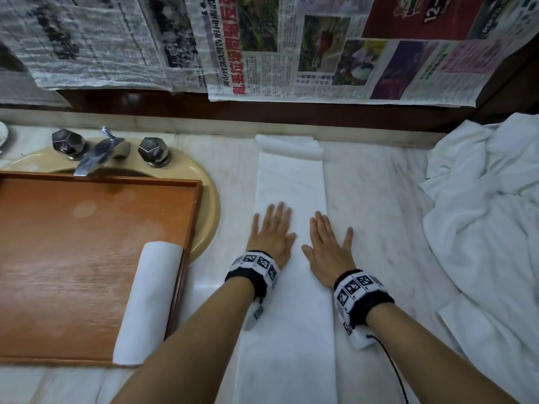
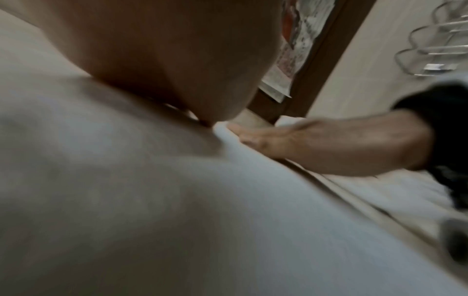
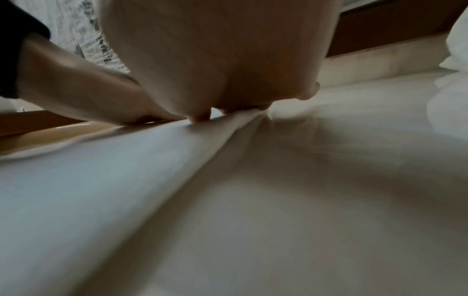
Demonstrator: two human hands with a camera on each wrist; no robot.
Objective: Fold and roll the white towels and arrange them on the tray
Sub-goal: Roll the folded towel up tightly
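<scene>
Both grips, left hand (image 1: pixel 272 233) and right hand (image 1: pixel 328 247), press flat, fingers apart, on the folded towel (image 1: pixel 290 185); tray (image 1: pixel 87 228) at nine o'clock.

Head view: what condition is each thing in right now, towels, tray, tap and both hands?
Long white folded towel strip: flat on counter, far end folded back.
Rolled white towel: on tray's right side.
Brown wooden tray: over sink.
Crumpled white towels: unfolded heap.
Metal tap: no water visible.
Left hand: flat on strip.
Right hand: flat on strip.

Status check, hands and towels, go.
Left hand and right hand flat on folded towel strip. One rolled towel on tray. Loose towel pile waiting right.
</scene>
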